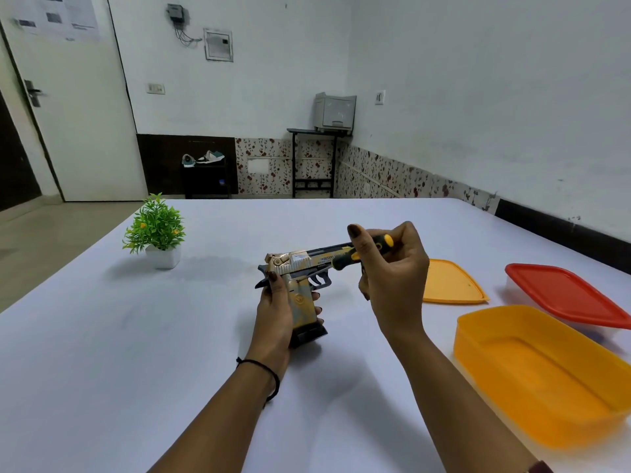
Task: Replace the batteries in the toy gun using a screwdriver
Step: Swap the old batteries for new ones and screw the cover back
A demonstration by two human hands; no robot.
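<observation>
Curled round the handle of the toy gun [300, 264], the left hand [273, 319] holds it upright over the middle of the white table [136, 336], barrel running right. I cannot tell whether its butt rests on the surface. The right hand [392, 278] pinches a black-and-yellow screwdriver [343, 262] by its handle, shaft angled down and left toward the frame by the trigger. Whether the tip sits in a screw is too small for me to make out. My worry is a slip: only one hand steadies the gun, so an off-axis push could twist it, skate the blade across the plastic or chew the screw head. A freed screw could also drop and roll away. Counting big to small: one table; two boxes at the near right, an open orange box [543, 367] and a red-lidded box [563, 295] beyond it; one loose orange lid [450, 283] near the right hand; one potted plant [155, 227] far left; one gun; one screwdriver. No batteries show.
</observation>
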